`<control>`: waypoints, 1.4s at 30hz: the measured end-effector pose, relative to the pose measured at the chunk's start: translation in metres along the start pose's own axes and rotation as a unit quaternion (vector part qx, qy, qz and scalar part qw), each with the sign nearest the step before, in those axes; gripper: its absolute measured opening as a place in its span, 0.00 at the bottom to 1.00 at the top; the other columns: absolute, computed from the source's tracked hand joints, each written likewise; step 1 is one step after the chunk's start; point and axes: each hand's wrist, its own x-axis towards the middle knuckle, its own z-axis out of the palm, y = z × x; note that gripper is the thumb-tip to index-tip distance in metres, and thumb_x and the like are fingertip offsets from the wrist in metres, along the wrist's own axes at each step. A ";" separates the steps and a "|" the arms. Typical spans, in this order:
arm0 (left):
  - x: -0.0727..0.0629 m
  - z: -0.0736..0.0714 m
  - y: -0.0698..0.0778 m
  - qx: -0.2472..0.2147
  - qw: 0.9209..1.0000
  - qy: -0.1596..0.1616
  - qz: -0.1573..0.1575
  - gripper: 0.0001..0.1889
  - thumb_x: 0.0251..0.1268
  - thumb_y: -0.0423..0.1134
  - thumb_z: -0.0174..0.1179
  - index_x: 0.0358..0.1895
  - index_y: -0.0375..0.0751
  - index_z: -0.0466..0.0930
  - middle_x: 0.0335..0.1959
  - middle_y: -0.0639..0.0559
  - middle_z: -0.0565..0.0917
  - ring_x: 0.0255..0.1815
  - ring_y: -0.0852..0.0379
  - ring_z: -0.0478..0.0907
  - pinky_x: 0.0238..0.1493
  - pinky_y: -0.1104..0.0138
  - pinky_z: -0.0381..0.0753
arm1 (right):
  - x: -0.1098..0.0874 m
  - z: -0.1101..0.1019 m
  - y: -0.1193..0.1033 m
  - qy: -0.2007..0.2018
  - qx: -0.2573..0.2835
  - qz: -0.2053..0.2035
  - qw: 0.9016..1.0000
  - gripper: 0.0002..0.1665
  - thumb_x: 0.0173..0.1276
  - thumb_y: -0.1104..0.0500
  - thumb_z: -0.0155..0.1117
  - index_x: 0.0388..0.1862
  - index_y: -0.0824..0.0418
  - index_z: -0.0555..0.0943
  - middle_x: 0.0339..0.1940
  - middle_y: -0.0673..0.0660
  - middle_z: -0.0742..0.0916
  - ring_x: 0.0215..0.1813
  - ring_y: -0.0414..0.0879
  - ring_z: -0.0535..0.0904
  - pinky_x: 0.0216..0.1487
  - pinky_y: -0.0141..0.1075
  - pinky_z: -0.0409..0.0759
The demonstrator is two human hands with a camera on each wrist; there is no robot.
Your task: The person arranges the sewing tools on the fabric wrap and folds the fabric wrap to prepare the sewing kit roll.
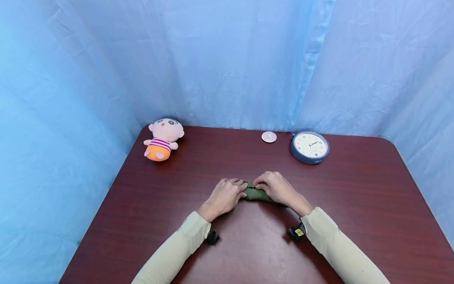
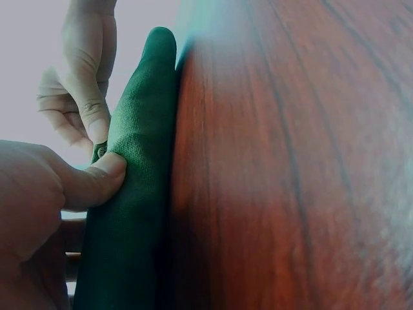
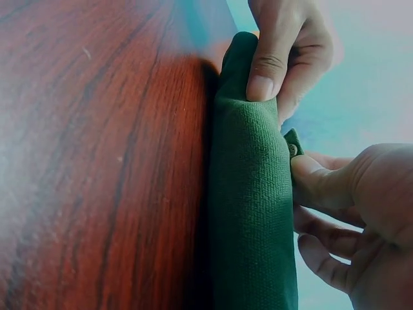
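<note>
A long, rounded green cloth pouch (image 1: 260, 195) lies on the table between both hands. My left hand (image 1: 224, 196) grips its left part, the thumb (image 2: 103, 174) on the near side and the fingers over the top and far side. At the pouch's upper edge, my right hand (image 1: 278, 188) pinches a small green tab (image 3: 292, 141) with a round metal snap on it, between thumb and forefinger. Its other fingers are bent behind the pouch. Both wrist views show the plain woven near side; the hands partly hide the far side.
On the dark red-brown table (image 1: 159, 205) a plush doll (image 1: 161, 140) lies at the back left. A small round pale disc (image 1: 269, 137) and a blue round clock (image 1: 310, 147) are at the back right. Blue curtains (image 1: 227, 67) hang around the table.
</note>
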 end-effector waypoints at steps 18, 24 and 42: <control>0.002 -0.001 -0.001 0.008 1.000 0.005 0.009 0.17 0.75 0.52 0.54 0.57 0.51 0.83 0.57 0.54 0.87 0.59 0.53 0.83 0.57 0.56 0.83 | -0.013 0.004 -0.017 0.045 -0.237 -0.152 0.959 0.27 0.49 0.40 0.80 0.37 0.59 0.86 0.37 0.53 0.89 0.42 0.49 0.84 0.42 0.43 0.81; 0.002 -0.002 -0.002 0.010 1.000 0.007 0.014 0.16 0.74 0.52 0.55 0.55 0.51 0.84 0.56 0.54 0.87 0.58 0.53 0.84 0.55 0.56 0.83 | -0.017 0.017 -0.023 0.096 -0.327 -0.188 0.921 0.27 0.45 0.42 0.80 0.32 0.62 0.83 0.30 0.54 0.86 0.36 0.50 0.79 0.38 0.40 0.78; 0.001 -0.003 -0.001 0.008 1.000 0.016 0.024 0.15 0.74 0.52 0.55 0.53 0.51 0.84 0.53 0.54 0.88 0.55 0.54 0.85 0.52 0.57 0.84 | -0.017 0.031 -0.024 0.154 -0.374 -0.217 0.888 0.14 0.64 0.65 0.47 0.26 0.66 0.81 0.22 0.56 0.81 0.28 0.50 0.72 0.31 0.38 0.73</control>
